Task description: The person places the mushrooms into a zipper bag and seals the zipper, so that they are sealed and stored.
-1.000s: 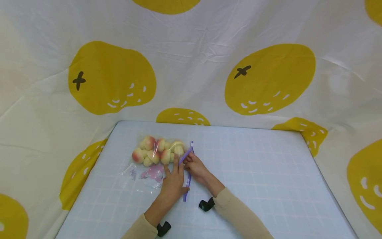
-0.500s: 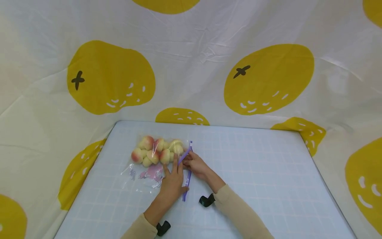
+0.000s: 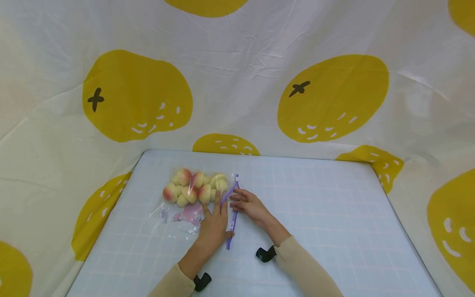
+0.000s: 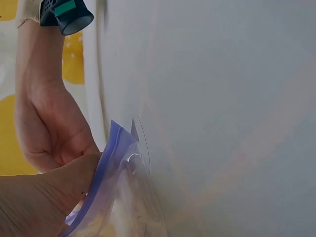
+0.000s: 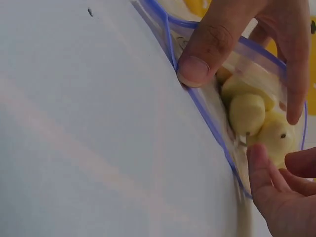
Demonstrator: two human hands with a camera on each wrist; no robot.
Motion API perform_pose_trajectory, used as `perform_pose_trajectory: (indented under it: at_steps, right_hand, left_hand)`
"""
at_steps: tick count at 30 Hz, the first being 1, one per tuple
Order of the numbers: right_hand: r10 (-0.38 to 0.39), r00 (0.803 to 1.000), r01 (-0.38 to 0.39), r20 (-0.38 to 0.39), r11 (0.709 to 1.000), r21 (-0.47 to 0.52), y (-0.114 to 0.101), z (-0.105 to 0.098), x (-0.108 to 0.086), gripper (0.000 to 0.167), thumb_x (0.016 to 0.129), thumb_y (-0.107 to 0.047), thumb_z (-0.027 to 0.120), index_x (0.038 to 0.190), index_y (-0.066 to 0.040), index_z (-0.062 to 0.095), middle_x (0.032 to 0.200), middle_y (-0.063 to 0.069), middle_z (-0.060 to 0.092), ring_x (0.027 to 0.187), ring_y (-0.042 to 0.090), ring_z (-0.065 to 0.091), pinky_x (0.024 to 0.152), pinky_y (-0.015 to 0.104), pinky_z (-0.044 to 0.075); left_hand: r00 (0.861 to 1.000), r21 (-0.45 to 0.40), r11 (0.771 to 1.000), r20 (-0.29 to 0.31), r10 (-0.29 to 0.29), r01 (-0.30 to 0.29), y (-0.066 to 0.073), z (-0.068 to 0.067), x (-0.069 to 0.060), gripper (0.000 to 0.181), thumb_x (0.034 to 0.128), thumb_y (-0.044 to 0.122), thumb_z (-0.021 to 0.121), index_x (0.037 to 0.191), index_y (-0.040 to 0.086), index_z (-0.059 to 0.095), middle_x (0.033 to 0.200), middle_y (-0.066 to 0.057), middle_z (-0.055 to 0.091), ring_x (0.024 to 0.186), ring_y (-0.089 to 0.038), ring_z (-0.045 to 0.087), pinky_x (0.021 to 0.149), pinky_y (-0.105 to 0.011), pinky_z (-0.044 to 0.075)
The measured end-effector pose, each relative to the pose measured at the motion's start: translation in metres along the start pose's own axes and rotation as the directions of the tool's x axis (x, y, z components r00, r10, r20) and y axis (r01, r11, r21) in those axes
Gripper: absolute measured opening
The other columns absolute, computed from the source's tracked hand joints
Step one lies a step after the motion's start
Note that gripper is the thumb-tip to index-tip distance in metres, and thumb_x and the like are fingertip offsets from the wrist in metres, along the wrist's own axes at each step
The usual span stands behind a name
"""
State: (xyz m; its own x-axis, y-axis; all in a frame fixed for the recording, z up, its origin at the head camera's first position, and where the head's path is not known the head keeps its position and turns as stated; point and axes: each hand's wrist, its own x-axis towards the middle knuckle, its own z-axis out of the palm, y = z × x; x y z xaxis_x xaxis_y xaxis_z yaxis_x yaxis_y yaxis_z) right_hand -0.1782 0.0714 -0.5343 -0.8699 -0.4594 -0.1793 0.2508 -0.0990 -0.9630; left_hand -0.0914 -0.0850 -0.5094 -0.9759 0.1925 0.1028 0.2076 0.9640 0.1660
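Observation:
A clear zip bag (image 3: 153, 220) with a purple seal strip (image 3: 233, 220) lies flat at the left of the table, mouth to the right. Several yellow pears, some blushed red (image 3: 184, 176), sit inside it; stems show on pears (image 5: 247, 114) in the right wrist view. My left hand (image 3: 212, 233) is spread at the mouth, thumb on the near part of the strip, fingers reaching toward the pears. Whether those fingers lie inside the film, I cannot tell. My right hand (image 3: 252, 206) is at the gaping mouth, fingers loosely bent, nothing between them.
A pink print (image 3: 193, 213) shows on the bag. Pale checked cloth (image 3: 319, 214) covers the table. Behind hangs a white curtain (image 3: 237, 82) with big yellow fruit shapes. A black wrist camera (image 3: 265, 254) sits by each sleeve.
My right hand has drawn back slightly to the right and its fingers have loosened at the bag's mouth. The left hand and the bag stay about where they were.

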Motion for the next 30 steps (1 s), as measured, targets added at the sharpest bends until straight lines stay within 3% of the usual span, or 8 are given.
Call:
perform_pose_trajectory:
  at_steps: [5, 17, 30]
  right_hand:
    - [-0.021, 0.999, 0.02, -0.034, 0.999, -0.027, -0.003, -0.009, -0.008, 0.05, 0.096, 0.012, 0.048, 0.146, 0.009, 0.04, 0.134, 0.032, 0.054, 0.116, 0.044, 0.059, 0.095, 0.044, 0.052]
    - [-0.039, 0.996, 0.034, -0.084, 0.998, -0.057, -0.005, -0.029, -0.021, 0.05, 0.097, 0.008, 0.052, 0.145, 0.01, 0.039, 0.134, 0.034, 0.053, 0.117, 0.043, 0.059, 0.092, 0.038, 0.054]
    - [-0.078, 0.988, 0.066, -0.137, 0.994, -0.092, -0.012, -0.041, -0.034, 0.046, 0.1, 0.001, 0.054, 0.144, 0.009, 0.042, 0.133, 0.033, 0.055, 0.114, 0.039, 0.061, 0.09, 0.036, 0.055]
  left_hand:
    - [1.0, 0.034, 0.999, -0.009, 0.019, -0.019, 0.0, 0.0, 0.0, 0.118, 0.0624, 0.046, 0.094, 0.156, 0.01, 0.033, 0.161, -0.028, 0.015, 0.121, -0.071, 0.036, 0.051, -0.048, 0.058]
    - [0.999, 0.052, 0.998, -0.035, 0.02, -0.018, 0.002, 0.001, 0.0, 0.124, 0.0611, 0.046, 0.095, 0.16, 0.017, 0.025, 0.16, -0.027, 0.022, 0.12, -0.07, 0.039, 0.051, -0.05, 0.058]
    - [0.994, 0.109, 0.993, -0.103, -0.029, 0.041, 0.003, -0.002, 0.0, 0.101, 0.0767, 0.058, 0.08, 0.156, 0.014, 0.036, 0.155, -0.021, 0.036, 0.121, -0.061, 0.045, 0.06, -0.051, 0.057]
